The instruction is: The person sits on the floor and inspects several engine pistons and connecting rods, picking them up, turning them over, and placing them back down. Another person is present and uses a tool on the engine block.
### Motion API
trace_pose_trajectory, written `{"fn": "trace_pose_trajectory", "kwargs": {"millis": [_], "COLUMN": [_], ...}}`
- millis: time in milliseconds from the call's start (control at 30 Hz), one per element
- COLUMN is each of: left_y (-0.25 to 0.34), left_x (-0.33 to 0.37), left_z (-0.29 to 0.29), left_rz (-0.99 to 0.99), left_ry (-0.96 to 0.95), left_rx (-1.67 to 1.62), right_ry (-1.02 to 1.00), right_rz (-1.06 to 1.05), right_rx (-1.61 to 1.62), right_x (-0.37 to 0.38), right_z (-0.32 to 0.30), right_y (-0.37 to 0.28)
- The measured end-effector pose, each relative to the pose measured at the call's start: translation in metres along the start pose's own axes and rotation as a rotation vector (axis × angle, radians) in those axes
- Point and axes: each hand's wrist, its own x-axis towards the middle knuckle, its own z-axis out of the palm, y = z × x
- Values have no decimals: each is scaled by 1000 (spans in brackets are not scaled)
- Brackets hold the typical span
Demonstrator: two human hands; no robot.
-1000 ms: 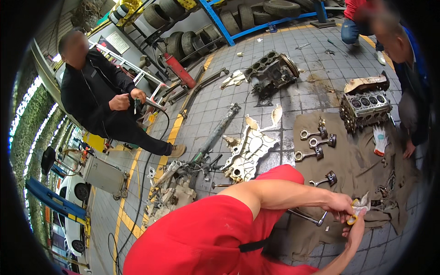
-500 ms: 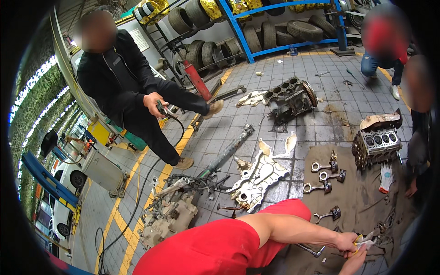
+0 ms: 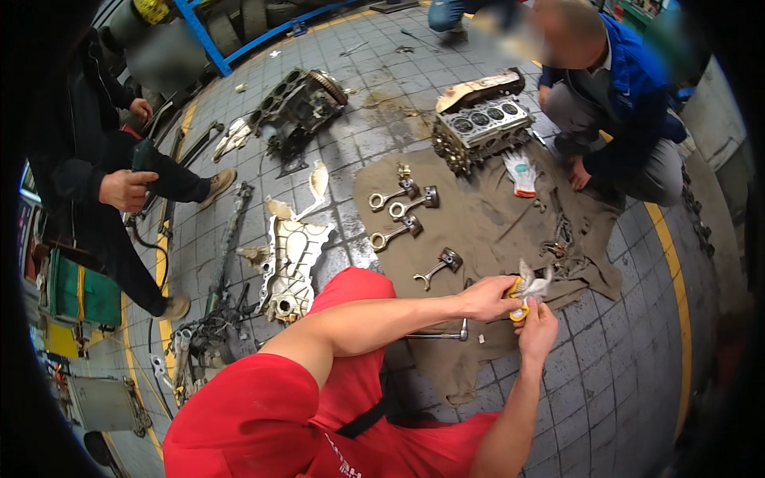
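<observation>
A white work glove (image 3: 535, 284) with a yellow cuff is held between my two hands, its fingers hanging away from me. My left hand (image 3: 488, 297) comes in across my knee and grips one side of the cuff. From below, my right hand (image 3: 539, 331) pinches the cuff's other side. Beneath them lies a brown cloth (image 3: 486, 231) on the floor. A ratchet wrench (image 3: 438, 335) rests at the cloth's near side, close to my left wrist. Just beyond my left hand lies a piston with its connecting rod (image 3: 441, 268).
Several more pistons with rods (image 3: 402, 199) lie farther up the cloth. Beyond them are a cylinder head (image 3: 484, 123), another white glove (image 3: 521, 174) and an engine block (image 3: 299, 111). A metal cover (image 3: 293, 259) lies left. One person (image 3: 629, 111) crouches at right; another (image 3: 80, 183) is at left.
My view has swung right and down, so the cloth and my hands appear nearer the middle. Both hands still hold the glove, and my right forearm now shows fully.
</observation>
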Motion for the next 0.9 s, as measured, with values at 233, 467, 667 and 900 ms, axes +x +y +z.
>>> {"fn": "trace_pose_trajectory", "kwargs": {"millis": [233, 467, 667, 900], "left_y": [18, 13, 18, 18], "left_x": [-2, 0, 0, 0], "left_z": [-8, -5, -11, -13], "left_rz": [-116, -133, -143, -99], "left_ry": [14, -10, -75, -75], "left_rx": [95, 163, 168, 158], "right_ry": [62, 54, 57, 40], "right_rz": [25, -53, -132, -107], "right_rx": [-282, -285, -441, -478], "right_x": [-2, -3, -6, -3], "right_z": [-1, 5, 2, 1], "right_y": [-1, 9, -6, -3]}}
